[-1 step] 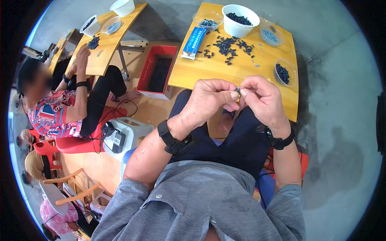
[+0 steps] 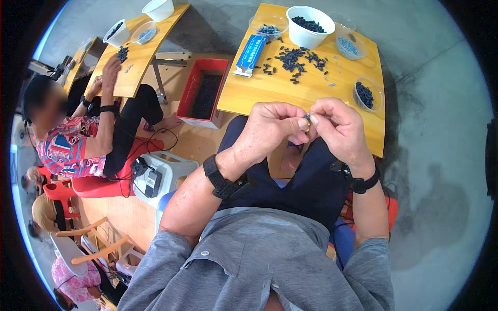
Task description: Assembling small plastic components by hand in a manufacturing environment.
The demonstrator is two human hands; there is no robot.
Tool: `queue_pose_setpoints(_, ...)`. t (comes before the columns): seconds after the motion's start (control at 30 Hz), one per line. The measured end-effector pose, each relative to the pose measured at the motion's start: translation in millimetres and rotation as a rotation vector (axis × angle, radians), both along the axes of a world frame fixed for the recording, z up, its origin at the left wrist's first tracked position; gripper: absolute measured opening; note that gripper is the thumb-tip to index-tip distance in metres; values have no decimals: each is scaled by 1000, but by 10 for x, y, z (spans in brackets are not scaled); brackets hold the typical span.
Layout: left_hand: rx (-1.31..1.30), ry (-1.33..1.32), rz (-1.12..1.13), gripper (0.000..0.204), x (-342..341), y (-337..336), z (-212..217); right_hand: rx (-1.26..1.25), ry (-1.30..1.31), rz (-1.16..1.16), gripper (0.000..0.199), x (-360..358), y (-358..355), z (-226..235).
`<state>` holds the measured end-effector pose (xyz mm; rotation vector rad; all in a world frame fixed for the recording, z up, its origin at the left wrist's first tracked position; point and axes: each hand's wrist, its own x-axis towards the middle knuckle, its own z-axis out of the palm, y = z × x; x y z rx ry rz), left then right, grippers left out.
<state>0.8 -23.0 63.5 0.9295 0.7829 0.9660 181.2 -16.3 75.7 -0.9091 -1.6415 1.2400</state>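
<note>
In front of the near table edge, my left hand and my right hand meet, thumbs and forefingers pinched together. Between their fingertips is a small dark piece, mostly covered, so its kind does not show. On the yellow wooden table beyond my hands lies a loose pile of short black cylindrical pieces. A clear round tub to the right holds more dark pieces. At the back, a white bowl is filled with black pieces.
A clear bowl holds pale blue bits; another clear dish holds mixed pieces. A blue and white box lies at the table's left. A red-rimmed bin stands on the floor. Leftward, a person works at another table.
My hands hold nearly the same pose, fingertips still together. The neighbouring person's raised hand has shifted slightly to the right.
</note>
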Motion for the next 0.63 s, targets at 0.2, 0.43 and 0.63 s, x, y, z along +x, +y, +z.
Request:
queue_pose_setpoints(0.2,10,39,-29,10,32,-39,45,111,-99,33,4,63,-34,47)
queue_pose_setpoints(0.43,38,72,-29,10,78,-35,53,163,-145,26,5,99,-41,64)
queue_pose_setpoints(0.63,33,118,-34,11,64,-11,69,232,-190,36,5,106,-1,44)
